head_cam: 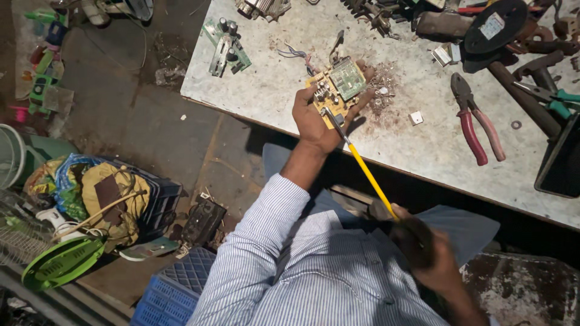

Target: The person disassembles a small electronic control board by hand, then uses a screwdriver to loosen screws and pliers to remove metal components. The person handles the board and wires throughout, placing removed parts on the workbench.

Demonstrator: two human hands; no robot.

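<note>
circuit board [337, 89] sits gripped in the left hand [317, 118]; right hand [426, 247] clenches a yellow screwdriver [365, 169], whose tip could slip and gouge parts.

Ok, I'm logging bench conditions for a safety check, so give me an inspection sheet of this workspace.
Surface: worn pale worktable, debris near the board.
Job's things: yellow circuit board; yellow-shafted screwdriver, tip on the board.
Clutter: red-handled pliers, second green board, dark tools at the far edge.
Grippers: left hand holds the board; right hand grips the screwdriver.
Cables: loose wires on the table.
Surroundings: blue crate, green fan part, scrap on the floor.
</note>
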